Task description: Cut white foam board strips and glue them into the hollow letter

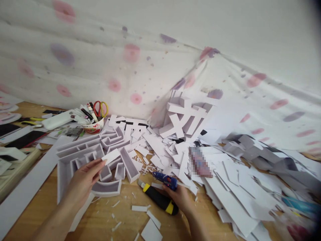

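My left hand (86,179) pinches a small white board piece (111,156) by its near end, over a hollow white foam-board character (64,177) with raised walls. In my right hand (182,197) is a blue glue gun (165,180), its nozzle pointing left toward the middle of the table. Just below the glue gun lies a black and yellow utility knife (159,199), its head toward the upper left. White offcuts (151,231) lie on the wood near the front edge of the view.
A cup (93,126) of pens and scissors stands at the back left. Scraps (160,150) cover the middle. A white built character (187,117) stands behind them. Board sheets (233,197) are stacked at right; a long white strip (32,190) lies at left.
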Demonstrator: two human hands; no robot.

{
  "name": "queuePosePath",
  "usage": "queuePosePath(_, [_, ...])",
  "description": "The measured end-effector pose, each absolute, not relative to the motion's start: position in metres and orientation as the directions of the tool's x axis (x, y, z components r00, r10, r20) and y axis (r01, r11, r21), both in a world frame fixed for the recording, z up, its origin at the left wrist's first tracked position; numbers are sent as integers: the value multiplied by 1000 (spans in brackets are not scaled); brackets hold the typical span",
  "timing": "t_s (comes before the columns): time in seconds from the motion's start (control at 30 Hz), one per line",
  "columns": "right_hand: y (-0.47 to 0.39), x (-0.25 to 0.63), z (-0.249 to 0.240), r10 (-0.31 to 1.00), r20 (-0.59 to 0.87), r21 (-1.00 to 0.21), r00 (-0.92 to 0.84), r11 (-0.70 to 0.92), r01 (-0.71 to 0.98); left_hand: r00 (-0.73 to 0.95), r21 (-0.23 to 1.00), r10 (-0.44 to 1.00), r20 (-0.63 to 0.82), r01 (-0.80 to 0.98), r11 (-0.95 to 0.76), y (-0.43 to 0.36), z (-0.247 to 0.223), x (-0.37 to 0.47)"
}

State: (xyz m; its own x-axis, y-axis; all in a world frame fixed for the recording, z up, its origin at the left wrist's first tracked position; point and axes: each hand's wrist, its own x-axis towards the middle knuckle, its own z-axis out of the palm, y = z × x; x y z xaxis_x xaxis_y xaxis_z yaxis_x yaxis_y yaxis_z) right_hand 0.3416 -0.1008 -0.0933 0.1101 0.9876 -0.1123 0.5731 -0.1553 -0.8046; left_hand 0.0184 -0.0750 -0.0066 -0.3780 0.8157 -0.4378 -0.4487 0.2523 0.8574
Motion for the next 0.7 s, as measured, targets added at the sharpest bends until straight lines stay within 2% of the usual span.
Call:
queuePosePath(0.17, [-98,337,-93,990,-108,-780,87,-138,610,-389,876,820,-421,-411,254,-76,-1,18])
queuePosePath(0.33, [-99,341,-90,996,-16,-786,83,-64,614,-404,917,831,-382,-280,285,-75,-6,10])
queuePosePath(0.47, [-105,346,-89,995,81,-775,66,21,632,-351,980,918,-184,10,200,-69,-12,1])
queuePosePath(0.57, [-110,348,-90,997,23,-767,78,-33,641,-263,959,964,-24,267,97,-64,-12,-3])
queuePosePath(0.7, [-112,346,-89,995,-18,-751,97,-77,656,-178,882,982,71,471,22,-63,-8,-2])
